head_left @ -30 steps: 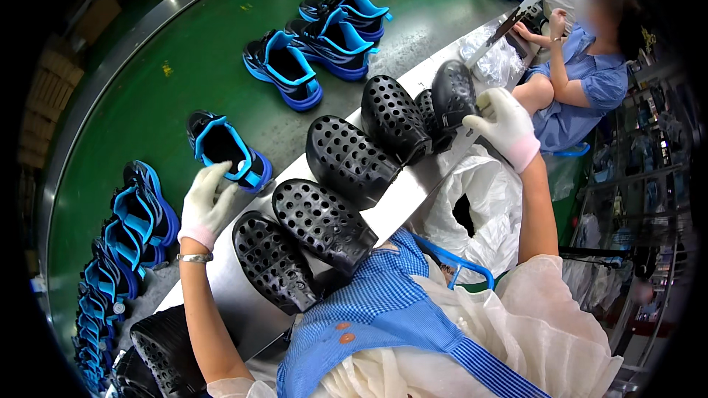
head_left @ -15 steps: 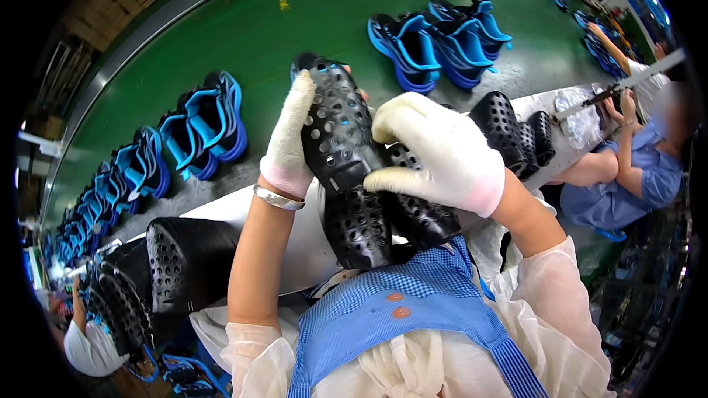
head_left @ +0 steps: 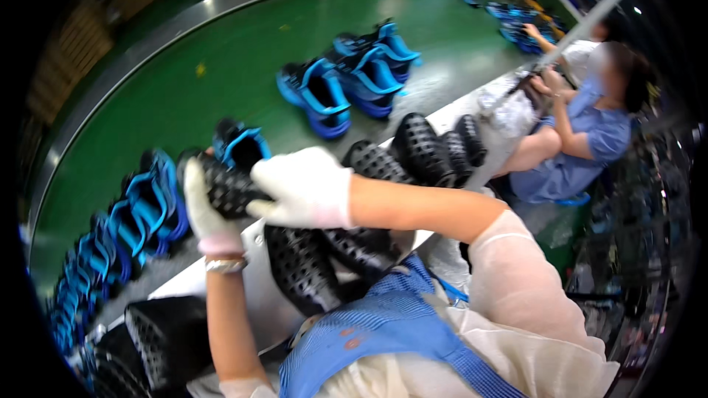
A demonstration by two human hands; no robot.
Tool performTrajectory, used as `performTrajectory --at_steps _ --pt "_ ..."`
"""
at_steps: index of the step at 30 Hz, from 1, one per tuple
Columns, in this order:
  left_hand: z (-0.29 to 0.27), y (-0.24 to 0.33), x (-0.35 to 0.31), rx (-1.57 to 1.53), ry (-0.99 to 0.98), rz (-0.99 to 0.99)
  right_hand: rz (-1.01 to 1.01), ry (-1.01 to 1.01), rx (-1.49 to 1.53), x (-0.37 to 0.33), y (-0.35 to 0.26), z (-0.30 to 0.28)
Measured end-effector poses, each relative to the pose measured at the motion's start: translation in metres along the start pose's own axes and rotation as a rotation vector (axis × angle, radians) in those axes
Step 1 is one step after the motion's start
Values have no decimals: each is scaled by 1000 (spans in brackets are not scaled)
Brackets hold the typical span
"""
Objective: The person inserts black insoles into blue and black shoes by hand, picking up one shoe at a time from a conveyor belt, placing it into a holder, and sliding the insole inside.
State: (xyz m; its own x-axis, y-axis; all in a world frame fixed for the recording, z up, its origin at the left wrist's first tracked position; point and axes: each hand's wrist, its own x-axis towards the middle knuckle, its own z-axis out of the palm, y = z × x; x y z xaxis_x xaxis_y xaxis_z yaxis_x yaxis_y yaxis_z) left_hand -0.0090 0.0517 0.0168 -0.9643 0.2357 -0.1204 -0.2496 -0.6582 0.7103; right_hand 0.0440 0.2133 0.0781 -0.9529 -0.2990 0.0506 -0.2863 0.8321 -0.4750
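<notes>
Reckoned from the view's centre, two black lasts (head_left: pixel 301 269) lie at seven o'clock. At nine, the gloved left hand (head_left: pixel 203 210) clasps a perforated black shoe last (head_left: pixel 225 186), while the gloved right hand (head_left: pixel 306 186) pinches its near end. A blue-black trainer (head_left: pixel 249 149) sits just beyond, on the green conveyor (head_left: pixel 221 92); more trainers (head_left: pixel 371 81) stand at twelve.
</notes>
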Motion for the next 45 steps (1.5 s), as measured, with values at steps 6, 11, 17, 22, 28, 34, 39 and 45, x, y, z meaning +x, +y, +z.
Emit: performTrajectory --at_steps 6,11,17,22,28,34,39,45 --pt "-57 -10 22 664 -69 -43 -9 -13 -216 -1 37 -21" --pt "-51 -23 13 1483 -526 228 51 -155 -285 5 54 -33" --pt "-67 -62 36 1539 -408 260 5 -266 -204 31 60 -27" --pt "-54 -71 40 1520 -306 296 42 -431 -307 58 75 -29" --pt "-57 -67 38 1545 -330 287 103 -495 -458 113 67 -10" --pt "-55 -64 45 1622 -335 101 142 -480 -572 136 51 39" --pt "-49 -62 65 1765 -445 -220 218 -391 -454 139 52 88" --pt "-55 -72 84 1799 -524 -279 129 -405 -563 162 57 98"
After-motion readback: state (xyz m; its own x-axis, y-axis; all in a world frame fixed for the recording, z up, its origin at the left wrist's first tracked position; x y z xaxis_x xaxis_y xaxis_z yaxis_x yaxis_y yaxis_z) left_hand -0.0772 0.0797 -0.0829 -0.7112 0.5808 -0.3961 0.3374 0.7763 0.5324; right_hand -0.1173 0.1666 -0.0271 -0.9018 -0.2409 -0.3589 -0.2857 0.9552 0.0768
